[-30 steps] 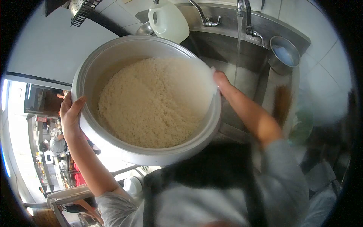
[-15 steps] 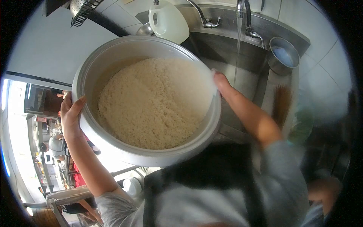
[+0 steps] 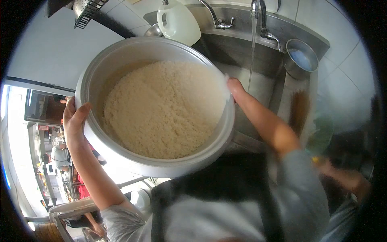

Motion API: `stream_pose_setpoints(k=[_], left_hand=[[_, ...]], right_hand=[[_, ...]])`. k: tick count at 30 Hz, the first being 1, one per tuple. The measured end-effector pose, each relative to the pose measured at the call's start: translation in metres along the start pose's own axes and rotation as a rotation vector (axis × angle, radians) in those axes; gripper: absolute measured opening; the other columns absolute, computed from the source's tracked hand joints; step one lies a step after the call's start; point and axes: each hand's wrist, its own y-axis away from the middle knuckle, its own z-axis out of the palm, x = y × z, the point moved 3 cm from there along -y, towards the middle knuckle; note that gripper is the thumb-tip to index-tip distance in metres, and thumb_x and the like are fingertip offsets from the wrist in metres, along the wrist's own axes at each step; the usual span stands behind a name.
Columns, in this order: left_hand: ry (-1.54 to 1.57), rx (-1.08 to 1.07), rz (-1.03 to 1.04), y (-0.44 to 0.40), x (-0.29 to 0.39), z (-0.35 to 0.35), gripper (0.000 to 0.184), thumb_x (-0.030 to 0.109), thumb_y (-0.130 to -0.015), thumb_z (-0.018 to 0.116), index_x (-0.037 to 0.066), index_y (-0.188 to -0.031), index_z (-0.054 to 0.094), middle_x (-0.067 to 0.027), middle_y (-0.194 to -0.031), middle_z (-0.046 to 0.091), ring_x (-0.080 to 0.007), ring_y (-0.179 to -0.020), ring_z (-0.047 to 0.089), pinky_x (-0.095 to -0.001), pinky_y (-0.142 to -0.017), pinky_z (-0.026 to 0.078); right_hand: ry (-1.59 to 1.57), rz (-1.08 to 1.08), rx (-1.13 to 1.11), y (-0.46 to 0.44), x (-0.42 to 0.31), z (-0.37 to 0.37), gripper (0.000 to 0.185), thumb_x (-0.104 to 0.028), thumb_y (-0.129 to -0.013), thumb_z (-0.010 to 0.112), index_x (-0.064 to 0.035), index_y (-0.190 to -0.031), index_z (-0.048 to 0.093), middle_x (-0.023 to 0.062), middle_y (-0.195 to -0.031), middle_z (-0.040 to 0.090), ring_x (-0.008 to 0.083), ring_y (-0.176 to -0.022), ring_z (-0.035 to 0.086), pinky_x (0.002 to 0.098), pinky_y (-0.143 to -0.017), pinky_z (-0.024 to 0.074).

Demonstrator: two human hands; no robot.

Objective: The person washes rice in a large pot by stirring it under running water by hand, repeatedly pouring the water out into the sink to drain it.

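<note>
Head view: left hand (image 3: 74, 121) gripping at nine o'clock, right hand (image 3: 235, 87) near three, keep the big, round, silver metal pot (image 3: 173, 171) steady.

Both arms reach forward, spread wide, the left hand (image 3: 75, 121) and right hand (image 3: 236, 89) gripping.

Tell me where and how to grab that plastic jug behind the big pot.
Take the jug by its looped handle, probably best from the left and above: the loop stands out on that side with a finger gap, while the pot crowds the jug's near side.
</note>
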Motion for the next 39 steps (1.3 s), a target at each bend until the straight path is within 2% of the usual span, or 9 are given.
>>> stream_pose_setpoints(k=[5,11,17,20,24,30,36,38,39], left_hand=[[-0.143,0.151,-0.042,0.000,-0.005,-0.005,0.051,0.014,-0.067,0.063,-0.007,-0.111,0.049,-0.0117,-0.098,0.057,-0.0199,-0.089,0.053,-0.0283,-0.083,0.039],[0.074,0.027,-0.124,0.015,-0.049,0.002,0.054,0.014,-0.067,0.060,-0.006,-0.116,0.047,-0.0138,-0.104,0.056,-0.0224,-0.095,0.054,-0.0305,-0.086,0.038],[0.299,-0.041,-0.233,0.004,-0.117,0.061,0.044,0.008,-0.068,0.054,-0.006,-0.109,0.050,-0.0151,-0.096,0.058,-0.0221,-0.086,0.056,-0.0294,-0.077,0.043],[0.368,-0.169,-0.300,-0.009,-0.134,0.105,0.051,0.008,-0.068,0.057,-0.009,-0.115,0.045,-0.0167,-0.104,0.056,-0.0222,-0.093,0.055,-0.0298,-0.082,0.042],[0.440,-0.012,-0.302,-0.030,-0.143,0.163,0.058,0.010,-0.069,0.060,-0.010,-0.120,0.041,-0.0174,-0.107,0.056,-0.0261,-0.096,0.055,-0.0327,-0.082,0.043],[0.583,-0.420,-0.191,-0.045,-0.122,0.234,0.050,0.008,-0.068,0.059,-0.010,-0.113,0.044,-0.0182,-0.097,0.058,-0.0243,-0.085,0.059,-0.0324,-0.074,0.047],[0.767,-0.518,-0.169,-0.031,-0.126,0.272,0.046,0.003,-0.068,0.055,-0.010,-0.111,0.042,-0.0198,-0.094,0.057,-0.0243,-0.083,0.059,-0.0311,-0.069,0.049],[0.810,-0.368,-0.249,-0.018,-0.121,0.282,0.045,0.002,-0.068,0.056,-0.008,-0.110,0.041,-0.0189,-0.098,0.055,-0.0229,-0.085,0.057,-0.0315,-0.069,0.048],[0.812,-0.486,-0.159,-0.016,-0.121,0.287,0.043,0.001,-0.069,0.056,-0.008,-0.108,0.041,-0.0176,-0.100,0.054,-0.0224,-0.087,0.056,-0.0321,-0.070,0.048]], right_hand=[[-0.182,0.023,0.012,-0.030,0.024,-0.003,0.044,-0.041,-0.090,0.044,-0.0007,-0.095,0.059,0.0111,-0.089,0.061,0.0233,-0.076,0.058,0.0389,-0.070,0.0456],[-0.392,0.056,-0.123,0.001,-0.009,-0.045,0.048,-0.048,-0.085,0.051,-0.0005,-0.089,0.057,0.0086,-0.081,0.058,0.0179,-0.070,0.054,0.0312,-0.066,0.0461],[-0.394,-0.133,0.113,0.076,-0.069,-0.102,0.050,-0.053,-0.079,0.058,-0.0033,-0.074,0.058,0.0031,-0.067,0.055,0.0129,-0.058,0.050,0.0263,-0.059,0.0426],[-0.432,-0.222,0.188,0.096,-0.073,-0.132,0.049,-0.052,-0.078,0.059,-0.0034,-0.076,0.059,0.0027,-0.069,0.056,0.0118,-0.063,0.051,0.0246,-0.060,0.0418],[-0.496,-0.297,0.338,0.135,-0.071,-0.163,0.046,-0.045,-0.079,0.061,-0.0007,-0.089,0.059,0.0065,-0.083,0.059,0.0155,-0.075,0.055,0.0281,-0.068,0.0453],[-0.534,-0.384,0.365,0.162,-0.065,-0.210,0.052,-0.043,-0.088,0.049,0.0043,-0.108,0.054,0.0114,-0.102,0.060,0.0196,-0.088,0.057,0.0312,-0.078,0.0461],[-0.302,-0.360,0.573,0.175,-0.076,-0.235,0.051,-0.037,-0.082,0.060,0.0066,-0.107,0.055,0.0140,-0.102,0.059,0.0202,-0.089,0.058,0.0322,-0.078,0.0458],[-0.192,-0.400,0.521,0.170,-0.077,-0.252,0.051,-0.034,-0.080,0.062,0.0082,-0.107,0.054,0.0147,-0.100,0.060,0.0209,-0.086,0.058,0.0325,-0.077,0.0464],[-0.140,-0.419,0.497,0.168,-0.077,-0.259,0.051,-0.033,-0.079,0.064,0.0090,-0.106,0.054,0.0150,-0.099,0.060,0.0213,-0.084,0.059,0.0327,-0.076,0.0466]])
